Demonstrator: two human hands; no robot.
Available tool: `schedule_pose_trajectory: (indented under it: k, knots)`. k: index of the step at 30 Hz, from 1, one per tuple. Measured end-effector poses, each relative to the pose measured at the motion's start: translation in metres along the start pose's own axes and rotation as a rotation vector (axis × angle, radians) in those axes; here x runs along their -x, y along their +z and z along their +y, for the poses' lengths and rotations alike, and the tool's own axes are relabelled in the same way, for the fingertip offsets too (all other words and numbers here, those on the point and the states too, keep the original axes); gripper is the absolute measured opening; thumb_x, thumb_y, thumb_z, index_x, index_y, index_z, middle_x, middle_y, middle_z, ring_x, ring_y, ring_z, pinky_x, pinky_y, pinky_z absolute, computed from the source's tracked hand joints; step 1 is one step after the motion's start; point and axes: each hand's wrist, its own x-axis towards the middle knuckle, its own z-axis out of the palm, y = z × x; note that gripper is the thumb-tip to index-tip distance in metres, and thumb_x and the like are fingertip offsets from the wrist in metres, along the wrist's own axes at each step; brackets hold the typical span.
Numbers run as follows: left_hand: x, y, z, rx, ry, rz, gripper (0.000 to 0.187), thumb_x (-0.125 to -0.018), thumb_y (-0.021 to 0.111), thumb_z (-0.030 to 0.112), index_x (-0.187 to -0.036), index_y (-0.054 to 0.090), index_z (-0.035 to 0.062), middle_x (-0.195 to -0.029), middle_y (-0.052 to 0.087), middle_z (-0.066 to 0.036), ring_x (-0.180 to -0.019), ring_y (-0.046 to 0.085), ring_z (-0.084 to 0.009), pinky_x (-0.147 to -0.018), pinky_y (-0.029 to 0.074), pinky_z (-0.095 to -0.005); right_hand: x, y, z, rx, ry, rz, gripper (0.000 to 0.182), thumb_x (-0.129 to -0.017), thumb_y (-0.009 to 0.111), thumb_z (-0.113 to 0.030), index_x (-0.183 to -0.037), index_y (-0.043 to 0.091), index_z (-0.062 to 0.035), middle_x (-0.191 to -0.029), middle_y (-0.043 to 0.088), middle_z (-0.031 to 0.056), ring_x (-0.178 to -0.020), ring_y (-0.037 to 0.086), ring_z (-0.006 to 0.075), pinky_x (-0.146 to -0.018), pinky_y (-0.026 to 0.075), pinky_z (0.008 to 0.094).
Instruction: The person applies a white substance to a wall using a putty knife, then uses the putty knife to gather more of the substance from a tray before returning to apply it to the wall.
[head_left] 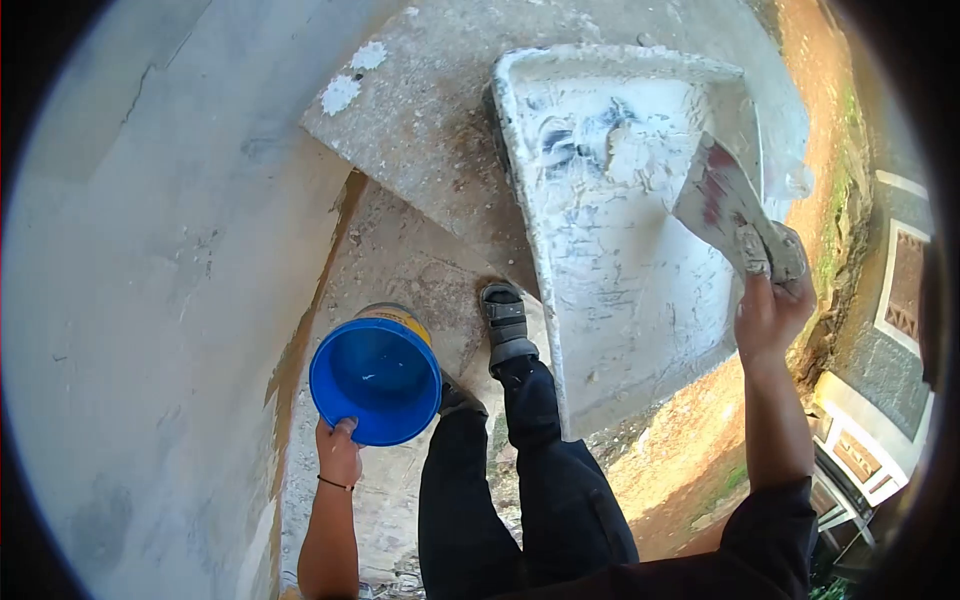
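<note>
A blue bucket [375,382] hangs at the lower left, its rim gripped by my left hand [340,452]; its inside shows a few white specks. On the right, my right hand [775,310] is closed around the handle of a plaster-smeared trowel [722,195], its wide blade over the right side of a large trough [640,250]. White plaster coats the trough's floor and walls, with dark patches near its far end.
A grey wall [150,280] runs along the left. My sandalled feet [508,322] stand on rough concrete [400,230] between wall and trough. White splashes [342,94] mark the ground. A bank of earth [690,450] and a building [900,280] lie right.
</note>
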Motion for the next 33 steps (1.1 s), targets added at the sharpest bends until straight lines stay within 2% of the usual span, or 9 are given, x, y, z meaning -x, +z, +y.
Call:
schedule_pose_trajectory:
  k: [2, 5, 7, 13, 17, 20, 27, 29, 33]
  knots:
    - [0.050, 0.008, 0.042, -0.074, 0.009, -0.016, 0.040, -0.078, 0.044, -0.002, -0.116, 0.053, 0.0054, -0.099, 0.061, -0.005, -0.079, 0.061, -0.0153, -0.065, 0.050, -0.0278, -0.001, -0.010, 0.000, -0.026, 0.084, -0.029, 0.023, -0.077, 0.055, 0.003, -0.100, 0.055, 0.0075, -0.087, 0.060, 0.0079, -0.079, 0.055, 0.0110, -0.068, 0.045, 0.0234]
    - [0.114, 0.039, 0.098, -0.120, 0.027, 0.001, 0.043, -0.076, 0.043, -0.003, -0.118, 0.050, 0.0020, -0.102, 0.060, -0.006, -0.084, 0.059, -0.0158, -0.072, 0.048, -0.0276, -0.007, -0.018, -0.006, -0.146, 0.211, -0.012, 0.020, -0.074, 0.054, 0.003, -0.094, 0.058, 0.0050, -0.082, 0.060, 0.0081, -0.075, 0.056, 0.0116, -0.066, 0.045, 0.0246]
    - [0.144, 0.062, 0.128, -0.070, 0.138, -0.012, 0.048, -0.073, 0.042, -0.004, -0.120, 0.048, -0.0017, -0.107, 0.058, -0.008, -0.093, 0.056, -0.0172, -0.084, 0.044, -0.0287, -0.010, -0.022, -0.008, -0.198, 0.266, -0.003, 0.019, -0.073, 0.054, 0.003, -0.091, 0.059, 0.0041, -0.080, 0.059, 0.0084, -0.074, 0.056, 0.0128, -0.066, 0.045, 0.0251]
    - [0.203, 0.117, 0.192, -0.178, 0.211, 0.039, 0.054, -0.067, 0.043, -0.001, -0.120, 0.046, -0.0048, -0.108, 0.057, -0.011, -0.098, 0.054, -0.0207, -0.090, 0.041, -0.0303, -0.024, -0.030, -0.002, -0.185, 0.218, -0.129, 0.021, -0.064, 0.055, 0.001, -0.083, 0.061, 0.0013, -0.078, 0.058, 0.0160, -0.072, 0.057, 0.0324, -0.067, 0.046, 0.0342]
    - [0.223, 0.155, 0.220, -0.257, 0.264, 0.137, 0.049, -0.066, 0.044, 0.005, -0.113, 0.050, -0.0037, -0.105, 0.059, -0.012, -0.098, 0.054, -0.0257, -0.092, 0.040, -0.0356, -0.034, -0.033, 0.004, -0.246, 0.264, -0.166, 0.020, -0.064, 0.054, 0.001, -0.083, 0.061, 0.0009, -0.077, 0.058, 0.0148, -0.071, 0.057, 0.0311, -0.066, 0.045, 0.0338]
    - [0.231, 0.178, 0.241, -0.299, 0.222, 0.146, 0.053, -0.066, 0.042, 0.001, -0.119, 0.046, -0.0059, -0.105, 0.057, -0.012, -0.096, 0.054, -0.0215, -0.089, 0.041, -0.0308, -0.044, -0.034, 0.004, -0.289, 0.245, -0.148, 0.019, -0.065, 0.055, 0.001, -0.083, 0.061, 0.0007, -0.077, 0.057, 0.0143, -0.070, 0.057, 0.0306, -0.064, 0.045, 0.0333]
    - [0.231, 0.205, 0.261, -0.361, 0.192, 0.137, 0.056, -0.066, 0.041, 0.000, -0.121, 0.044, -0.0058, -0.106, 0.057, -0.014, -0.095, 0.055, -0.0229, -0.088, 0.044, -0.0317, -0.058, -0.032, 0.001, -0.313, 0.202, -0.265, 0.020, -0.064, 0.058, 0.002, -0.084, 0.060, 0.0008, -0.080, 0.058, 0.0151, -0.071, 0.058, 0.0307, -0.063, 0.046, 0.0324]
    - [0.231, 0.221, 0.262, -0.477, 0.222, 0.250, 0.052, -0.065, 0.044, 0.010, -0.115, 0.048, -0.0034, -0.107, 0.058, -0.014, -0.099, 0.053, -0.0280, -0.093, 0.040, -0.0384, -0.059, -0.028, 0.002, -0.319, 0.164, -0.290, 0.021, -0.064, 0.059, 0.002, -0.085, 0.060, 0.0008, -0.081, 0.058, 0.0152, -0.072, 0.058, 0.0311, -0.064, 0.047, 0.0326]
    - [0.224, 0.217, 0.265, -0.526, 0.182, 0.201, 0.053, -0.065, 0.044, 0.011, -0.116, 0.047, -0.0036, -0.108, 0.058, -0.015, -0.100, 0.053, -0.0288, -0.094, 0.040, -0.0401, -0.063, -0.022, -0.001, -0.360, 0.156, -0.369, 0.024, -0.062, 0.060, 0.003, -0.086, 0.060, 0.0001, -0.082, 0.057, 0.0152, -0.072, 0.058, 0.0326, -0.063, 0.047, 0.0342]
